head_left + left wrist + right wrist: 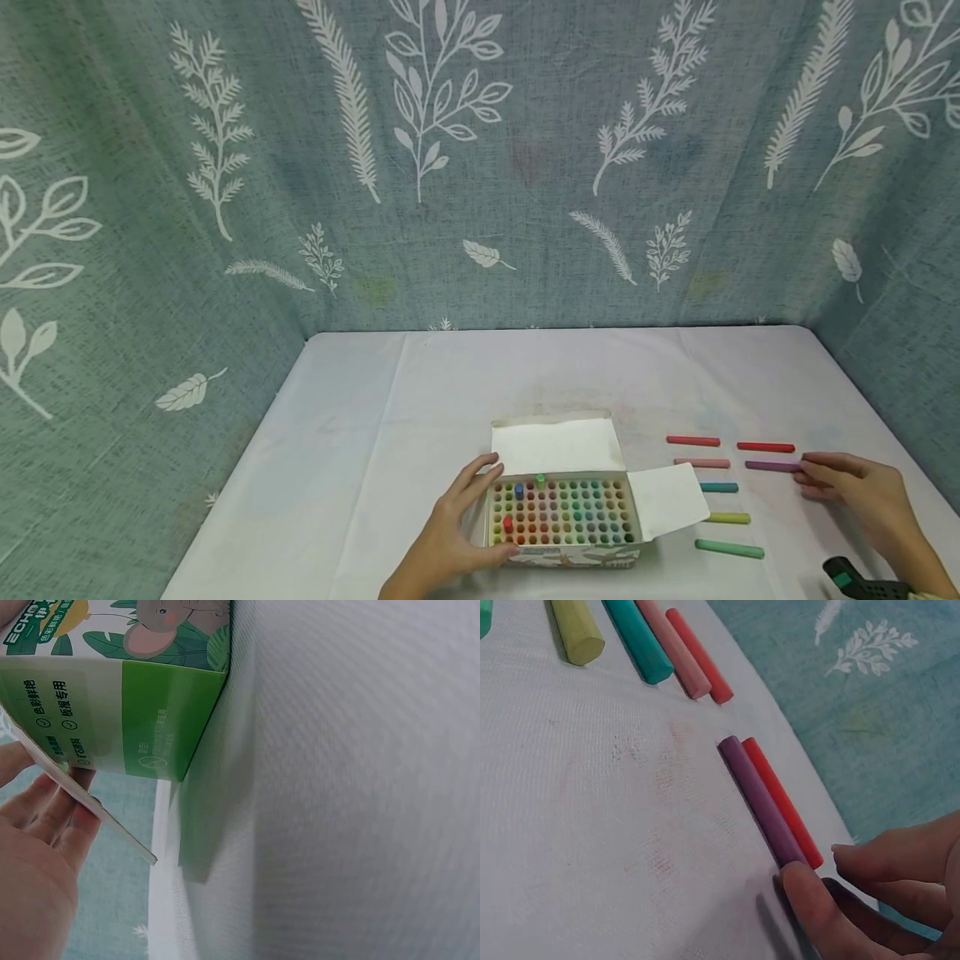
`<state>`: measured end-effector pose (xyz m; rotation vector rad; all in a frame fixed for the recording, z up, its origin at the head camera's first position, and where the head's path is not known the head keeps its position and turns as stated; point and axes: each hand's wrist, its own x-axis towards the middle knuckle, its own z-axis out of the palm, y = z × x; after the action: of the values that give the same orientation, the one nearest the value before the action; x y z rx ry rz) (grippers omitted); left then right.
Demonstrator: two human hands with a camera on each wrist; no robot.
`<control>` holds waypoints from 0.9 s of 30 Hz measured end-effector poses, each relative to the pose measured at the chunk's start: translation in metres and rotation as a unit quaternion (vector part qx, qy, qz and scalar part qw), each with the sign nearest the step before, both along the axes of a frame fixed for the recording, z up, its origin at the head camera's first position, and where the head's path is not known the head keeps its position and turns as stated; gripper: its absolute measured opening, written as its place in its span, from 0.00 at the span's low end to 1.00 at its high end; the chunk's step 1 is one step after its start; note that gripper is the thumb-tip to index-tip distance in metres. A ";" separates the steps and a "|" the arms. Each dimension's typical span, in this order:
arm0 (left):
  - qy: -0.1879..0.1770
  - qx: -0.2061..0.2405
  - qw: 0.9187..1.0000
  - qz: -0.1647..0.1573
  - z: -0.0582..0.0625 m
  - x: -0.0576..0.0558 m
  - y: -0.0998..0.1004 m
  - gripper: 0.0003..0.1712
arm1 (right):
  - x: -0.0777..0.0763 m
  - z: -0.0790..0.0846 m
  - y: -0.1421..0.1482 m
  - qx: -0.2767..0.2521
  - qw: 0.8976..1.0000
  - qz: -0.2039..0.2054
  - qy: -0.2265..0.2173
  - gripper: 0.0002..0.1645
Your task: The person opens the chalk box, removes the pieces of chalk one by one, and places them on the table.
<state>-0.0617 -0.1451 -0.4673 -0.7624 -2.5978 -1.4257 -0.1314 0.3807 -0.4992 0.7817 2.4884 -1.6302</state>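
Note:
My left hand (453,521) grips the left end of an open chalk box (577,557), thumb at the front, fingers at the back-left corner. In the left wrist view its fingers lie behind a box flap (97,806). Rows of round holes fill the box top; a blue chalk (519,492), a green chalk (540,481) and a red chalk (507,524) stick up higher there. At the right, my right hand (862,492) touches the near end of a purple chalk (761,799) lying on the table. One fingertip meets its end; another stands apart, beside a bright red chalk (784,802).
Left of the purple chalk lie a red chalk (692,441), a pink chalk (702,463), a teal chalk (720,487), a yellow chalk (729,517) and a green chalk (729,548). The box's side flap (667,500) spreads toward them. Leaf-patterned curtains (540,250) surround the white table (420,400).

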 end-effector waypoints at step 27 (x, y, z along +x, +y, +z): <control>-0.016 -0.002 1.000 0.004 -0.004 -0.001 -0.003 0.50 | 0.029 0.114 -0.096 0.060 0.953 0.202 0.218 0.17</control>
<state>-0.0628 -0.1477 -0.4712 -0.7339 -2.6251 -1.4440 -0.1027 0.2851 -0.3854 -0.1131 2.7990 -1.6430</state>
